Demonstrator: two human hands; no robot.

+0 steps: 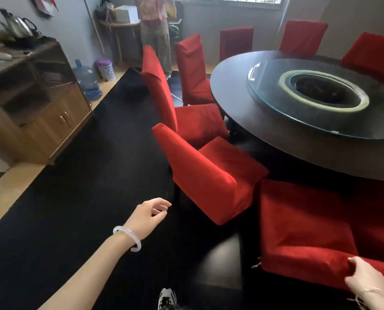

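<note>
right hand (369, 285) gripping red chair back (309, 262)

The left hand (149, 217) reaches out at lower centre on a bare straight forearm, fingers loose and apart, while the right hand (369, 286) at the lower right corner grips the red chair back (309, 262).

Matt red cloth covers the nearest chair (302, 222); the glass turntable (320, 95) gleams on the dark table (253, 121).
</note>
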